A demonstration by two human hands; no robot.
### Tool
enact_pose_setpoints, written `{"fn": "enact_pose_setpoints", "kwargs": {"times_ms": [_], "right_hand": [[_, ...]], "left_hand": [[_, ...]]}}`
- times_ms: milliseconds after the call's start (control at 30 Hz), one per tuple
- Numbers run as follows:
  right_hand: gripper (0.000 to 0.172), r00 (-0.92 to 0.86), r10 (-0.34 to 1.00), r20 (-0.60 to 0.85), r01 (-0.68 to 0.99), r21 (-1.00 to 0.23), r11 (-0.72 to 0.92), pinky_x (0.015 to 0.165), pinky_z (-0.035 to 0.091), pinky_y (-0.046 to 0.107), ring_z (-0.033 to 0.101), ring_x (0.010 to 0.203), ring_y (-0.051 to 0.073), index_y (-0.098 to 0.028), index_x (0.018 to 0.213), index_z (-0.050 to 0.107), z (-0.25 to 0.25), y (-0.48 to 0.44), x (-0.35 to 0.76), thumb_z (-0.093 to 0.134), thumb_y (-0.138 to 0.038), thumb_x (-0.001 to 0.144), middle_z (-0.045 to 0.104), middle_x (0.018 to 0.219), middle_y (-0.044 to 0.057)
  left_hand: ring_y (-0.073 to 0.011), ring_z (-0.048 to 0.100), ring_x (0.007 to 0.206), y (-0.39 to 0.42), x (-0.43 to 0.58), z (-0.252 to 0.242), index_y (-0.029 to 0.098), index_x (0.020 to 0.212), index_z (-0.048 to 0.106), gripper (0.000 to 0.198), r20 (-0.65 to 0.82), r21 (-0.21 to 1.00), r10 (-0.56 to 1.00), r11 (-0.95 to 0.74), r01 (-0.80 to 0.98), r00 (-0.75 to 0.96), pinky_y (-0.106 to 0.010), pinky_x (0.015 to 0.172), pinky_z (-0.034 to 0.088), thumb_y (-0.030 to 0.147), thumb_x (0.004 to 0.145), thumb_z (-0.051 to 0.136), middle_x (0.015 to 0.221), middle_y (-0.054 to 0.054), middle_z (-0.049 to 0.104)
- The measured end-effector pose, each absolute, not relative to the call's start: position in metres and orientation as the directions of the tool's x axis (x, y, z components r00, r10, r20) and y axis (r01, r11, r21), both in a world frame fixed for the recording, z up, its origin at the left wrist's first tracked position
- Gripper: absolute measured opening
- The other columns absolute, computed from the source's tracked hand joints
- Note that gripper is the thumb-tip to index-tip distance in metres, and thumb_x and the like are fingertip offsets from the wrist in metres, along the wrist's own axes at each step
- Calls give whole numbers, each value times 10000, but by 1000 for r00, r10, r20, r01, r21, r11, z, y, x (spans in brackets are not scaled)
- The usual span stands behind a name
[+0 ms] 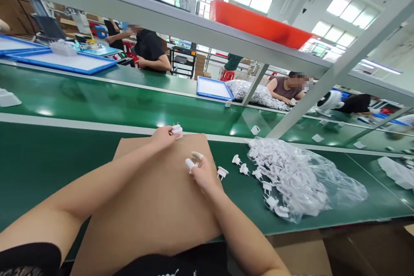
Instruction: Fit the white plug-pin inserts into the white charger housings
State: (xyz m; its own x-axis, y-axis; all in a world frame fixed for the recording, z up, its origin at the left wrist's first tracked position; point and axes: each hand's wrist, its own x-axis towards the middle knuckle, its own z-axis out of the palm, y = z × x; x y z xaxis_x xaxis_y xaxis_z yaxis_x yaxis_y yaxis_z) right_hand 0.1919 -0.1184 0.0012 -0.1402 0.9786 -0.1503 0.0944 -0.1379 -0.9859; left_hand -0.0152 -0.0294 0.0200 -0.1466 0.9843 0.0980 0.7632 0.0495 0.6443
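Over the far edge of a cardboard sheet, my left hand pinches a white plug piece with its metal pins pointing up. My right hand hovers over the cardboard's right side, thumb and forefinger apart and both wearing pale finger covers. A small detail shows between those fingers, too small to make out. Just beside that hand lies a loose two-pin plug piece. More plug pieces are scattered to the right, by a clear plastic bag full of them.
A green conveyor belt runs across behind the cardboard, carrying a white housing. Overhead, a shelf bears a red bin, and a slanted post stands at right. Blue-rimmed trays and several co-workers are beyond.
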Motion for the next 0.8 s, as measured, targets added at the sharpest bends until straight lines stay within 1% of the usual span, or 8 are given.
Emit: {"fn": "enact_pose_setpoints", "kwargs": {"times_ms": [100,167,300,400,500,600,700,800], "right_hand": [[465,-196,981,11,453,-886,100,702,523,282,613,742,130,-194,1222,641,11,-122,201,712,-298,775,616,1217,96],[431,-240,965,106,696,-674,247,773,519,309,647,884,177,-224,1222,641,23,-122,213,704,-283,800,577,1267,89],[548,-115,993,-16,963,-249,107,688,503,335,676,938,257,-201,1261,583,43,-115,243,748,-250,741,545,1278,136],[443,-79,986,-148,985,-162,55,658,476,321,693,897,272,-169,1117,640,49,-107,258,753,-147,689,618,1158,141],[295,-105,981,-163,979,-188,74,668,463,313,688,939,282,-171,1009,677,49,-101,261,687,-94,724,669,1057,123],[308,-117,993,-9,936,-336,107,689,466,298,680,948,237,-213,1028,696,44,-98,258,589,-75,775,682,1058,77],[359,-101,975,197,713,-669,209,733,485,280,669,901,182,-264,1043,712,35,-97,249,561,-97,763,688,999,20],[350,-111,989,98,248,-961,123,635,497,258,632,704,141,-225,1030,712,24,-99,234,638,-187,690,690,893,10]], "left_hand": [[-324,632,974,7,-34,27,178,1072,700,404,133,601,956,132,789,-262,-326,723,446,478,827,583,1040,-123,704],[-352,612,1021,21,-43,30,169,1126,686,428,140,577,933,195,793,-332,-360,762,452,461,837,567,1090,-150,687],[-383,586,1024,31,-57,30,143,1151,664,452,112,542,911,279,793,-397,-416,803,459,456,847,544,1074,-170,666],[-386,560,1058,30,-68,29,148,1166,636,479,97,520,915,288,804,-391,-431,845,468,473,818,586,1074,-141,653],[-465,398,1263,25,-68,27,59,1343,487,717,158,497,858,359,790,-489,-537,975,415,485,782,622,1364,-227,488],[-464,242,1383,10,-53,24,33,1438,359,799,309,530,775,340,777,-551,-579,1105,294,480,817,590,1529,-256,254],[-391,343,1364,-23,-26,17,117,1325,501,583,418,608,815,78,790,-402,-551,1139,280,393,817,580,1418,-211,443],[-328,518,1211,-69,2,9,203,1299,536,535,266,761,964,-220,611,16,-499,1048,419,434,821,600,1307,-142,568]]}}
